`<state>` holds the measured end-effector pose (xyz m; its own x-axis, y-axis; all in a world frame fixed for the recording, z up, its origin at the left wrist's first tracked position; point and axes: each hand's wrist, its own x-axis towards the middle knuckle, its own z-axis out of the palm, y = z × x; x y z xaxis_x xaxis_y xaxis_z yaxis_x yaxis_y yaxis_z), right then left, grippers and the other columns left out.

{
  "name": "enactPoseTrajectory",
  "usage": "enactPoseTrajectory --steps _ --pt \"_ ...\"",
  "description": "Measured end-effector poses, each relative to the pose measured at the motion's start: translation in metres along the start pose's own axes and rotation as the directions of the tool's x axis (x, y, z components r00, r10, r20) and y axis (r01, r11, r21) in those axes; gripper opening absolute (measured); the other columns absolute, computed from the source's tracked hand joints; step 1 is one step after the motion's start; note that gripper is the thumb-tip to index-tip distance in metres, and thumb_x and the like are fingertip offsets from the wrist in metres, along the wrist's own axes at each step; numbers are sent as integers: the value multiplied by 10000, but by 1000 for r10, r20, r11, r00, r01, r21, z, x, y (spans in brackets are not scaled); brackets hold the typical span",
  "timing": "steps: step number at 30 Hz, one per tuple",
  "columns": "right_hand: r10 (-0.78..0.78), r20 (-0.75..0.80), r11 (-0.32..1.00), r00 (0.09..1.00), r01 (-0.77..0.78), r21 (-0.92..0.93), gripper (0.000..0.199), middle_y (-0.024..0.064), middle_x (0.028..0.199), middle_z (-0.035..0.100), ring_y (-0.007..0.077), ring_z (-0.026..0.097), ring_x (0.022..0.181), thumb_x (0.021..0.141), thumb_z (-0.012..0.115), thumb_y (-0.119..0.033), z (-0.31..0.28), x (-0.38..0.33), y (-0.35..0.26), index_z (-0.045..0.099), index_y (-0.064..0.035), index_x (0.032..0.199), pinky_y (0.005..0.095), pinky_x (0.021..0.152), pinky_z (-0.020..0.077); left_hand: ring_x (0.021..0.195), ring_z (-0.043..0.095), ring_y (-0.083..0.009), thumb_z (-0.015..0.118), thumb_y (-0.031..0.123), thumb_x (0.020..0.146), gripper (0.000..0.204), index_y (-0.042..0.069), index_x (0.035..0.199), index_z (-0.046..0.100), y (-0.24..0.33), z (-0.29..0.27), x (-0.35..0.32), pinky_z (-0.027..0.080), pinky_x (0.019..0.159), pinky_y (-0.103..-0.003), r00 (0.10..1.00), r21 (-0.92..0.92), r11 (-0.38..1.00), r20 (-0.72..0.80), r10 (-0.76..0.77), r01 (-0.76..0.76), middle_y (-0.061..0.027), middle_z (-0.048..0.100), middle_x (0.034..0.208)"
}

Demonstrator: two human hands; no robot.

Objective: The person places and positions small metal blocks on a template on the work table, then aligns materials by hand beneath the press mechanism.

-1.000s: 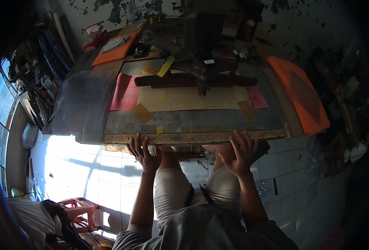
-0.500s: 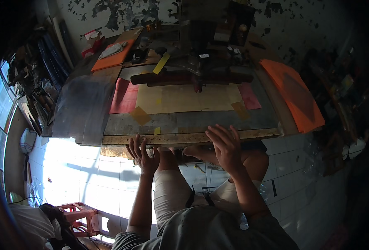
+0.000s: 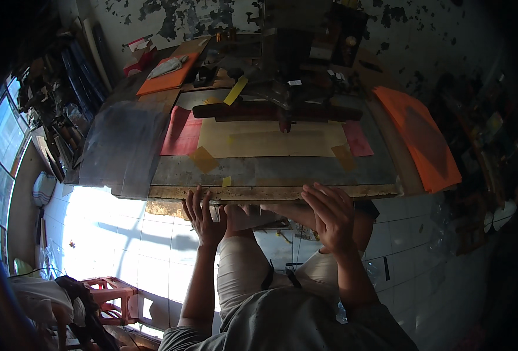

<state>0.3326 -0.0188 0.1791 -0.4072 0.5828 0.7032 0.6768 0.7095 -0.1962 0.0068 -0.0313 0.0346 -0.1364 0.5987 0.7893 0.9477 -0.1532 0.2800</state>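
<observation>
My left hand (image 3: 205,221) is at the wooden front edge (image 3: 253,192) of the work table, fingers spread and pointing up, with nothing in it. Farther right along the same edge, my right hand (image 3: 333,219) has its fingers stretched out and is also empty. Beyond them, a long cream sheet (image 3: 270,146) lies on a grey plate (image 3: 259,169). Red-pink sheet ends show at its left (image 3: 182,131) and right. Amber tape pieces (image 3: 203,159) sit by its near corners. A dark machine's crossbar (image 3: 235,112) spans above the sheet, hiding part of it.
At the left lies a translucent plastic sheet (image 3: 118,140). Orange sheets (image 3: 420,137) lie at the right, and an orange stack (image 3: 159,79) with a grey cloth (image 3: 168,67) is at the far left. A pink stool (image 3: 110,298) stands on the tiled floor.
My right hand has shifted slightly right and toward me. The left hand stays at the edge with its fingers still spread. The whole view has turned a little, while the sheets look unmoved.
</observation>
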Motion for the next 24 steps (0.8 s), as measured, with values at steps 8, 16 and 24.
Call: enactPoseTrajectory --steps 8,16,24 --pt "100 70 994 992 -103 37 346 33 1286 764 238 697 1244 899 694 3 -32 -71 5 778 -89 1221 450 1029 501 1502 362 -498 737 228 908 589 85 1439 526 -9 21 -4 247 1231 -708 992 2 1000 -126 13 -13 -211 466 1581" --pt "245 -268 966 932 -258 -14 223 110 1090 785 267 737 988 990 625 56 -97 -68 40 754 4 1164 376 885 578 1535 309 -498 674 268 980 548 100 1462 474 -8 32 -6 212 1234 -716 985 48 999 -173 24 -16 -225 452 1587" --pt "278 -355 927 893 -346 -146 241 105 1119 772 192 742 991 1095 603 -108 -178 9 143 729 -1 1270 337 873 597 1524 328 -501 671 293 986 531 103 1445 487 -15 33 -9 234 1222 -723 982 80 996 -184 45 -31 -223 460 1587"
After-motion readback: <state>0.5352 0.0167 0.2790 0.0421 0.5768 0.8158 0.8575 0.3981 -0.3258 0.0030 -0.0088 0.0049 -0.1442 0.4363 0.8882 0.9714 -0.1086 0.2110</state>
